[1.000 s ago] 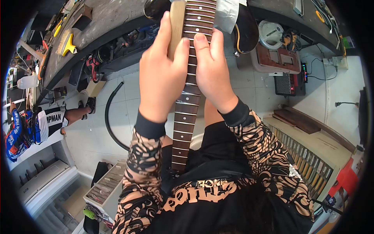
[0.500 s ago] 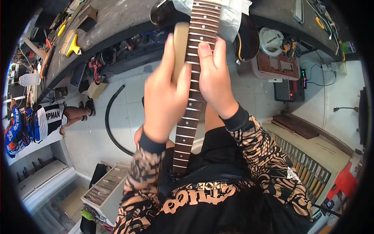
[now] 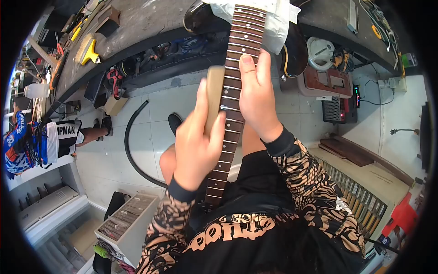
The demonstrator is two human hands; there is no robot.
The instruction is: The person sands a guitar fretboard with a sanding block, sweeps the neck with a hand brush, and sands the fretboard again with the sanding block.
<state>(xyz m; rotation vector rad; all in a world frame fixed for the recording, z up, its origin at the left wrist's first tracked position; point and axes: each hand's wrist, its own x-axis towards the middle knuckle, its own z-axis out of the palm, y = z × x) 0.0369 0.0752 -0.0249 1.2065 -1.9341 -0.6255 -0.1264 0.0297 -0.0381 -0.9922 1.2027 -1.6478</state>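
Your single view looks from your head, forward and steeply down, its wide round picture dark at the rim. Your shirt lies close at 6 o'clock, your left hand and right hand mid-view, the surface farther, around 11 o'clock.

guitar neck: dark, silver-fretted, pale-dotted, slightly aslant | wooden block: pale, lengthwise along neck's left edge
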